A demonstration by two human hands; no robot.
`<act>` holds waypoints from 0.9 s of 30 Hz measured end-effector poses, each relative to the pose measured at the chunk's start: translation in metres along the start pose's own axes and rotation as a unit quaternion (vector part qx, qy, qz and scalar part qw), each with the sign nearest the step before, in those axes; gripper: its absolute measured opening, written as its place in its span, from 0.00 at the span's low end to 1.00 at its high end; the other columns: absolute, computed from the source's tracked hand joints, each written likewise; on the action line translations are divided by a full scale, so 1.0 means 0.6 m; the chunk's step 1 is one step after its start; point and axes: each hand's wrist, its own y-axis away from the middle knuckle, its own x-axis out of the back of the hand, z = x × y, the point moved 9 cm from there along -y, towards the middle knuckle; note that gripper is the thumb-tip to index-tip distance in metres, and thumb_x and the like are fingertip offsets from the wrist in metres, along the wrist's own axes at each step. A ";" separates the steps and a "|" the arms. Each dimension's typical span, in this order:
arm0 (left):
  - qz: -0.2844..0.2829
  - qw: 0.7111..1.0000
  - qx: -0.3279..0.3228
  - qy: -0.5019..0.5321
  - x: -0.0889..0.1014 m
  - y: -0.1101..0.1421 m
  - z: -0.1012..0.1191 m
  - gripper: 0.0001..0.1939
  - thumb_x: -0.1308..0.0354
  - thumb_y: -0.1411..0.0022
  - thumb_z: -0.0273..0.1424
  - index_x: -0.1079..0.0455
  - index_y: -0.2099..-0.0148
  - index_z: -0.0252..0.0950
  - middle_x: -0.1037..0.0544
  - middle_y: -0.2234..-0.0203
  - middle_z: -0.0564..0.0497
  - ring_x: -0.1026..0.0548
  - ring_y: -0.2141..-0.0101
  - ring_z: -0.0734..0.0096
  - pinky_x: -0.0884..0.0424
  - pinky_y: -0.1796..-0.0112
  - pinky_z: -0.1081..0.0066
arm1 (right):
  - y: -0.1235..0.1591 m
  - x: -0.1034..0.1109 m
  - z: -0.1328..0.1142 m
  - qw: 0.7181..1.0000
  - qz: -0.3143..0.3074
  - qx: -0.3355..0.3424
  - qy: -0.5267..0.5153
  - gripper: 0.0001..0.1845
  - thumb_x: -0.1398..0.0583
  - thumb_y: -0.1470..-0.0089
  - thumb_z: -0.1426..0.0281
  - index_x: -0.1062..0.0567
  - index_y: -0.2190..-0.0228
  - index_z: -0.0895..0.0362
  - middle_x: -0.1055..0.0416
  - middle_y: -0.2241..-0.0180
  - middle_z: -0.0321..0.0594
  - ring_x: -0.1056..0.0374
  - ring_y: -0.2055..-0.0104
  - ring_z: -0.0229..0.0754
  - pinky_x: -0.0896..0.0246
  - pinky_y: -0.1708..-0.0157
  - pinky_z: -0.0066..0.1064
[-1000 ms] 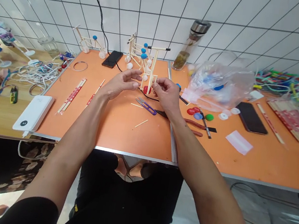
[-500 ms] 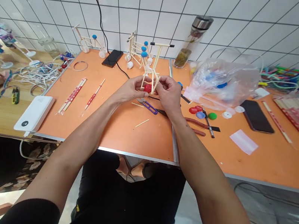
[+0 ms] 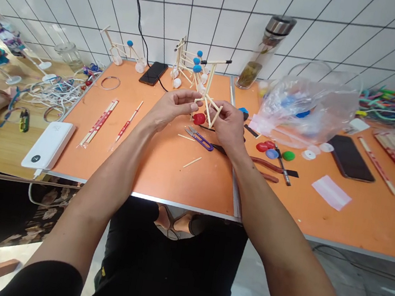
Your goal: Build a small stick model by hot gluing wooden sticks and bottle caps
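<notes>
Just beyond the purple snips (image 3: 201, 140) on the orange bench (image 3: 163, 175), the right hand (image 3: 229, 127) pinches the stick frame (image 3: 209, 84) carrying a red disc (image 3: 198, 118); the left hand (image 3: 172, 107), half open, curls beside the frame, its grip unclear. Pliers (image 3: 267, 164) lie right of the snips.

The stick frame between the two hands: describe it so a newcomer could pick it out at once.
Find the orange table, then look between the left hand and right hand. The pale stick frame rises to a black-ended crossbar. Unlike the blue-topped stick models behind, it shows a red piece low down.
</notes>
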 end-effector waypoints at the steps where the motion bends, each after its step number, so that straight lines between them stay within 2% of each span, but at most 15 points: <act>1: 0.007 1.000 0.003 -0.005 0.002 0.000 0.000 0.30 0.17 0.45 0.49 0.16 0.46 0.39 0.11 0.48 0.41 0.13 0.47 0.56 0.19 0.42 0.57 | 0.001 -0.002 0.001 1.000 -0.003 -0.003 -0.002 0.24 0.26 0.45 0.45 0.19 0.68 0.53 0.21 0.70 0.36 0.30 0.70 0.39 0.33 0.69 0.32; 6: 0.015 1.000 0.002 -0.006 0.004 -0.001 0.000 0.28 0.21 0.41 0.52 0.16 0.48 0.39 0.10 0.55 0.44 0.12 0.55 0.62 0.18 0.49 0.61 | 0.003 -0.012 0.004 1.000 -0.019 0.000 0.003 0.23 0.26 0.44 0.47 0.17 0.66 0.53 0.20 0.69 0.37 0.29 0.68 0.39 0.33 0.68 0.32; 15: 0.027 0.999 0.021 -0.032 0.006 0.006 0.010 0.26 0.22 0.40 0.51 0.18 0.50 0.37 0.11 0.58 0.45 0.12 0.57 0.60 0.17 0.51 0.59 | 0.006 -0.021 0.014 0.998 -0.051 -0.018 -0.011 0.28 0.26 0.45 0.41 0.17 0.66 0.53 0.18 0.68 0.37 0.27 0.68 0.40 0.27 0.64 0.35; 22: -0.026 0.998 0.042 -0.030 0.000 0.012 0.012 0.26 0.20 0.41 0.53 0.15 0.52 0.38 0.12 0.62 0.48 0.13 0.62 0.65 0.17 0.56 0.65 | 0.015 -0.031 0.007 0.998 -0.059 -0.026 0.000 0.31 0.26 0.48 0.38 0.15 0.66 0.53 0.19 0.69 0.38 0.30 0.70 0.40 0.33 0.69 0.32; 27: -0.055 0.997 0.051 -0.028 -0.001 0.015 0.002 0.27 0.20 0.41 0.54 0.15 0.51 0.38 0.12 0.63 0.47 0.14 0.63 0.65 0.17 0.57 0.66 | 0.022 -0.043 0.003 0.994 -0.101 -0.040 0.003 0.30 0.27 0.45 0.39 0.15 0.66 0.54 0.17 0.67 0.39 0.27 0.67 0.41 0.31 0.67 0.33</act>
